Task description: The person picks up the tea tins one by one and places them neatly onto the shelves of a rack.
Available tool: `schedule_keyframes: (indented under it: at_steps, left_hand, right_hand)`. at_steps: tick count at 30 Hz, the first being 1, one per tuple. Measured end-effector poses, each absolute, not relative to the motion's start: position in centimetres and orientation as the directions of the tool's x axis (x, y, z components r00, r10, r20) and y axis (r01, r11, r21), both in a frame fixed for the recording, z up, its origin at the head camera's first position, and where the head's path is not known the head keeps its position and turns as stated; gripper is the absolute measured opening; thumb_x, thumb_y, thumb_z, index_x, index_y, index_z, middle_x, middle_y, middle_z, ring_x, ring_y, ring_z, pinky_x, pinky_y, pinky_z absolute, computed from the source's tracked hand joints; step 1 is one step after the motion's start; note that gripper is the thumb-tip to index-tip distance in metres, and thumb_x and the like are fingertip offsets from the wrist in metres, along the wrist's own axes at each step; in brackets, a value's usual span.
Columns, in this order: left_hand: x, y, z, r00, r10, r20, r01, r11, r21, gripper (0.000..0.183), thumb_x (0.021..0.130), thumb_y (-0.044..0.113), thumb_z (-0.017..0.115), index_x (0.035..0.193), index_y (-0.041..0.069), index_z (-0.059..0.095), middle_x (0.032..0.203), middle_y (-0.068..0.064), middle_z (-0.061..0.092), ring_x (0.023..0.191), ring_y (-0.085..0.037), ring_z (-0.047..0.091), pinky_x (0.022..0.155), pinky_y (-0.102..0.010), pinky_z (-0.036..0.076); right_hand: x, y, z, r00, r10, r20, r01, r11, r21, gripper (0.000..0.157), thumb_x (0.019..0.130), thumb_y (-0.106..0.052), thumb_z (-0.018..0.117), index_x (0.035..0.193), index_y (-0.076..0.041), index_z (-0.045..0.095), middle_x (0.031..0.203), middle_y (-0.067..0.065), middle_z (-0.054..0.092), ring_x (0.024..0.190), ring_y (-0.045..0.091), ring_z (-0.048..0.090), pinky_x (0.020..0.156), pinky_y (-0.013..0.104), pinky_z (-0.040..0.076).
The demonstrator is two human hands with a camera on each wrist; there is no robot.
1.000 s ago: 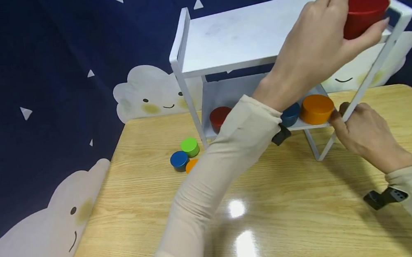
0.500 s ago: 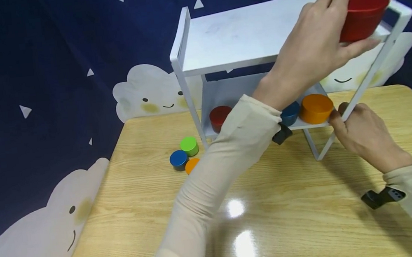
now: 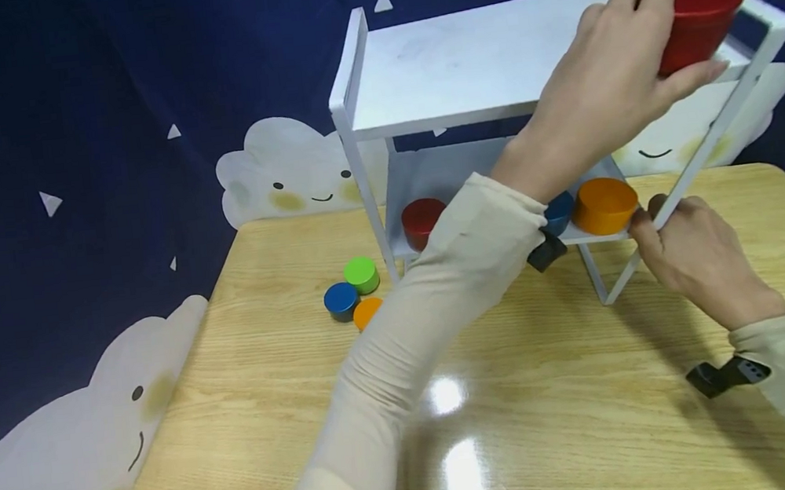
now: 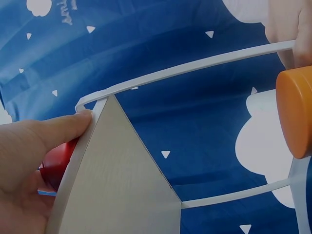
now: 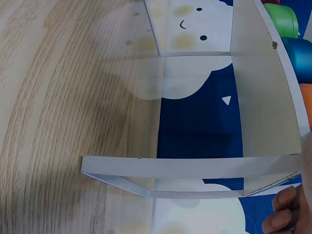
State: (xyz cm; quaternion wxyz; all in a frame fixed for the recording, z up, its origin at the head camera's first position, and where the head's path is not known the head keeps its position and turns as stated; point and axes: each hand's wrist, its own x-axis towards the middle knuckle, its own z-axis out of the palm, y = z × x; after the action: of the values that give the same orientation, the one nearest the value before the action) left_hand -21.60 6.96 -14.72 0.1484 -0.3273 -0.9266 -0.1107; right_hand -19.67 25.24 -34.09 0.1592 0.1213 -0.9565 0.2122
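A white two-tier rack (image 3: 461, 73) stands on the wooden table. At the right end of its top shelf my left hand (image 3: 620, 73) grips a red cylinder (image 3: 701, 22), fingers over the far side and thumb below. In the left wrist view the thumb (image 4: 73, 124) lies at the shelf's edge, with the red cylinder partly hidden behind it. My right hand (image 3: 702, 262) holds the rack's right post by the lower shelf, close to an orange cylinder (image 3: 605, 205). In the right wrist view, its curled fingertips (image 5: 282, 202) show beside the frame.
On the lower shelf stand another red cylinder (image 3: 422, 222), a green one (image 5: 282, 20) and a blue one (image 5: 300, 58), partly hidden by my left arm in the head view. Smaller green (image 3: 361, 274), blue (image 3: 341, 301) and orange (image 3: 368, 310) cylinders sit on the table, left of the rack.
The red cylinder tilts and shifts slightly in my left hand, staying at the top shelf's right end. My right hand keeps its place on the post. The head view shifts a little.
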Motion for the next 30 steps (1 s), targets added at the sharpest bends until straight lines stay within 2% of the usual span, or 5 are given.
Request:
schedule_keyframes:
  at_steps: [5, 9, 17, 23, 30]
  left_hand:
    - [-21.7, 7.0, -14.9, -0.749, 0.564, 0.348, 0.642, 0.747, 0.174, 0.078, 0.094, 0.05, 0.052, 0.152, 0.007, 0.022, 0.144, -0.001, 0.043, 0.125, -0.006, 0.046, 0.094, -0.006, 0.031]
    - [-21.6, 6.8, -15.0, -0.75, 0.553, 0.364, 0.641, 0.743, 0.192, 0.085, 0.091, 0.051, 0.057, 0.152, 0.006, 0.019, 0.148, -0.003, 0.039, 0.131, -0.007, 0.04, 0.098, -0.006, 0.027]
    - [-20.0, 5.0, -16.4, -0.688, 0.523, 0.504, 0.609, 0.793, 0.008, 0.088, 0.09, 0.056, 0.054, 0.149, -0.001, 0.023, 0.149, -0.011, 0.036, 0.135, -0.016, 0.035, 0.108, -0.017, 0.02]
    - [-17.9, 1.4, -18.2, -0.614, 0.431, 0.661, 0.68, 0.715, 0.166, 0.079, 0.088, 0.042, 0.067, 0.143, -0.005, 0.036, 0.142, -0.015, 0.043, 0.13, -0.022, 0.041, 0.111, -0.019, 0.018]
    - [-15.9, -1.8, -20.3, -0.548, 0.372, 0.749, 0.725, 0.658, 0.204, 0.063, 0.089, 0.031, 0.068, 0.136, -0.006, 0.046, 0.134, -0.019, 0.049, 0.127, -0.028, 0.041, 0.112, -0.023, 0.02]
  right_hand:
    - [-19.6, 25.3, -34.2, -0.927, -0.158, 0.341, -0.289, 0.88, -0.378, 0.05, 0.101, -0.033, 0.025, 0.064, -0.006, 0.046, 0.06, 0.008, 0.045, 0.057, 0.031, 0.044, 0.048, 0.038, 0.032]
    - [-19.7, 25.4, -34.2, -0.927, -0.153, 0.343, -0.286, 0.879, -0.382, 0.05, 0.101, -0.033, 0.025, 0.065, -0.006, 0.047, 0.061, 0.009, 0.046, 0.059, 0.032, 0.046, 0.049, 0.041, 0.033]
    - [-19.7, 25.6, -34.4, -0.933, -0.146, 0.328, -0.274, 0.88, -0.387, 0.049, 0.101, -0.032, 0.025, 0.066, -0.006, 0.046, 0.061, 0.009, 0.047, 0.058, 0.032, 0.047, 0.049, 0.04, 0.033]
    - [-19.5, 25.7, -34.4, -0.936, -0.139, 0.323, -0.262, 0.887, -0.379, 0.05, 0.101, -0.033, 0.026, 0.067, -0.005, 0.049, 0.063, 0.01, 0.05, 0.066, 0.039, 0.05, 0.052, 0.046, 0.035]
    - [-19.2, 26.0, -34.2, -0.928, -0.113, 0.354, -0.249, 0.896, -0.367, 0.049, 0.1, -0.033, 0.029, 0.065, -0.005, 0.048, 0.062, 0.011, 0.049, 0.067, 0.043, 0.05, 0.05, 0.046, 0.033]
